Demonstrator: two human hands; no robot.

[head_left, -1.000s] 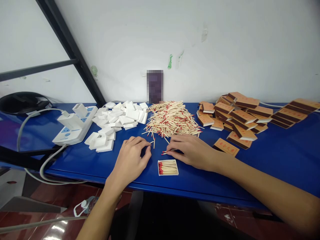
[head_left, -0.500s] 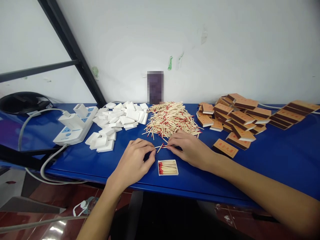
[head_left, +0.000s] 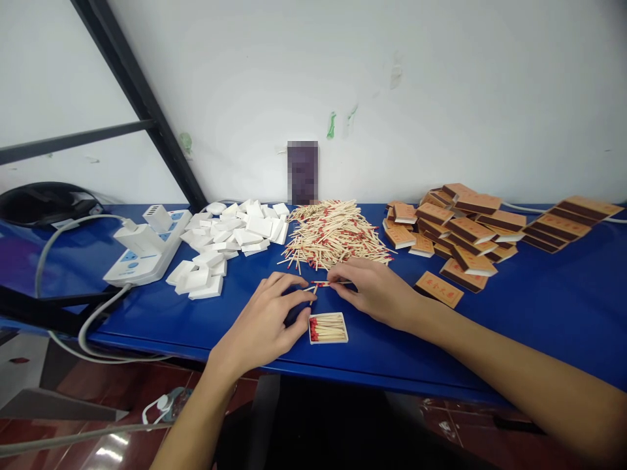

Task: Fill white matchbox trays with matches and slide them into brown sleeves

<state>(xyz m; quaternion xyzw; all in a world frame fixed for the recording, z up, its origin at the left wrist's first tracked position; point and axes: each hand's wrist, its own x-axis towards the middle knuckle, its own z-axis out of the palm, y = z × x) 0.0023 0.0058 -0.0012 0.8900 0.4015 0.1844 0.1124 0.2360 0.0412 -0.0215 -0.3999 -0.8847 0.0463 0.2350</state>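
Just left of a few loose matches [head_left: 314,295], my left hand [head_left: 267,320] has its thumb and fingers apart, with its fingertips by the match ends. My right hand [head_left: 375,290] pinches matches between thumb and forefinger, their red heads pointing left. Below and between both hands lies a white tray [head_left: 328,341] filled with matches, red heads at the left; my left thumb is at its left edge. A large heap of matches [head_left: 337,235] rises behind my hands.
White empty trays [head_left: 235,228] are piled at the left, beside a power strip [head_left: 149,251]. Orange-brown matchbox sleeves [head_left: 460,228] are heaped at the right on the blue table [head_left: 529,326]. A pixelated dark object [head_left: 302,173] stands against the wall.
My left thumb has moved away from its fingers, down toward the filled tray, opening the hand. My right hand still pinches matches, which now show more between its fingers.
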